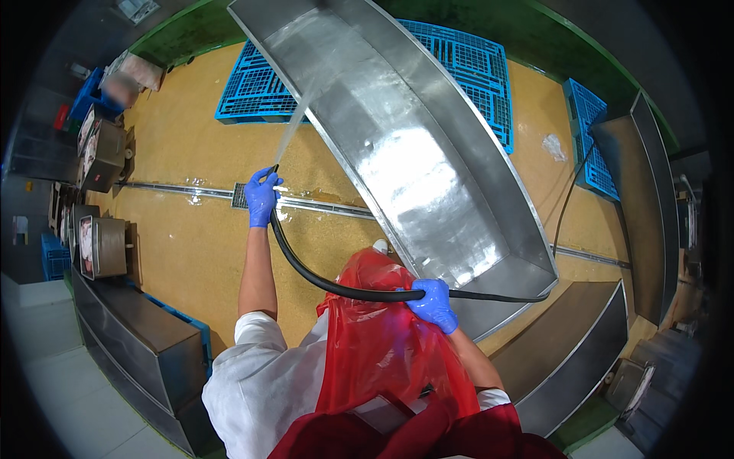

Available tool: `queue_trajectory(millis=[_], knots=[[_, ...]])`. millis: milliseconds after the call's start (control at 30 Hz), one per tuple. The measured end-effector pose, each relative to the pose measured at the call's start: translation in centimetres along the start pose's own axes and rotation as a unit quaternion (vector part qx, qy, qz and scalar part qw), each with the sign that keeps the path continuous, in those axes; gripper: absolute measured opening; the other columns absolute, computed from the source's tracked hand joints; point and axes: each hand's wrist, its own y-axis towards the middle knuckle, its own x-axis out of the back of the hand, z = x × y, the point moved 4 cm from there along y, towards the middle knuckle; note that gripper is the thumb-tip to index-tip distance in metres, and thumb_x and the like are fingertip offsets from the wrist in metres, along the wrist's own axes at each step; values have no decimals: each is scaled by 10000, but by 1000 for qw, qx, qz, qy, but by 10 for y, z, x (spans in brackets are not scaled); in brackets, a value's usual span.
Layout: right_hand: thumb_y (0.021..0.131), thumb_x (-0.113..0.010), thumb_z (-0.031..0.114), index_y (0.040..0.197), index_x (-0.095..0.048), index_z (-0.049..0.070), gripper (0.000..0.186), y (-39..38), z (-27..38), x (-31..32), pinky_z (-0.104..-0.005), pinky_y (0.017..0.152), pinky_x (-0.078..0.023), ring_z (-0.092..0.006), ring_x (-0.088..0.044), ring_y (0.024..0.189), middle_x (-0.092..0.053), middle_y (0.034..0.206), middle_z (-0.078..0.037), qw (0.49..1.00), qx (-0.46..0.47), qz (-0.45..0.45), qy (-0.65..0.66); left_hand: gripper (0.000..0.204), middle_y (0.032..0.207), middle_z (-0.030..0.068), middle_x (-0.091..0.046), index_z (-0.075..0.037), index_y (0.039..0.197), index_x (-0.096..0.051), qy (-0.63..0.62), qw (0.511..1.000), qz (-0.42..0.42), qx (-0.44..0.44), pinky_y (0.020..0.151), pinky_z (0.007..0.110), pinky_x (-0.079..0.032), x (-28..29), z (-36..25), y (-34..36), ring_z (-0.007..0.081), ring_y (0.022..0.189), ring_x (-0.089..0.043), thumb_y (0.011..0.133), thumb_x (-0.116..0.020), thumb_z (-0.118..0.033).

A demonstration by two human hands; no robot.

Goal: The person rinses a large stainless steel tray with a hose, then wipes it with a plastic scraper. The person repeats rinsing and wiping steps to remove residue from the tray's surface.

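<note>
My left hand (261,200), in a blue glove, is closed around the end of a black hose (310,277). A jet of water (293,126) shoots from that end up into a long stainless steel trough (375,141). Farther back along the same hose, my right hand (433,305), also gloved in blue, grips it in front of my red plastic apron (375,336). Wet, shiny patches cover the trough's inner floor. From my right hand the hose runs on past the trough's near end.
Blue plastic pallets (474,69) lie beneath and behind the trough. A floor drain (239,196) crosses the wet yellow floor. More steel troughs (566,344) stand at the right, and steel carts (103,246) line the left. A person (138,73) is at the far left.
</note>
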Motion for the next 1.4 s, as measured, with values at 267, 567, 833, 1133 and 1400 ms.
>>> queue_trajectory(millis=[267,567,833,1133,1400], knots=[[729,-745,335,507,-489,84,422,1,1,0,-408,458,-355,-362,-511,491,-498,530,-145,1000,2,-5,-1,250,757,107,-674,-27,1102,-608,7,1000,0,-2,357,232,-357,-3,0,2,90,408,-487,872,-634,-121],[737,-740,364,499,-484,89,445,2,-2,-2,-413,459,-353,-362,-510,491,-501,526,-142,1000,8,-10,-11,250,766,106,-681,-35,1101,-611,4,1000,-3,-10,349,235,-353,-2,-2,5,88,401,-490,868,-638,-121],[741,-736,366,499,-485,90,445,2,-2,-2,-415,458,-349,-362,-507,489,-498,523,-138,1000,11,-10,-12,279,785,106,-679,-47,1141,-599,18,1000,4,-16,334,240,-355,-1,2,9,83,407,-489,886,-628,-156],[746,-735,374,499,-474,82,463,2,-3,-2,-412,458,-349,-361,-502,487,-486,518,-139,1000,9,-16,-7,237,755,102,-677,-31,1083,-624,15,1000,-1,-17,352,242,-362,-5,-2,7,90,408,-500,865,-638,-124],[745,-738,375,498,-480,83,461,2,-2,0,-414,461,-357,-359,-506,491,-490,521,-142,999,7,-26,-23,260,786,112,-678,-22,1124,-600,-30,990,-63,-120,362,234,-360,11,-26,6,85,420,-496,886,-621,-124]])
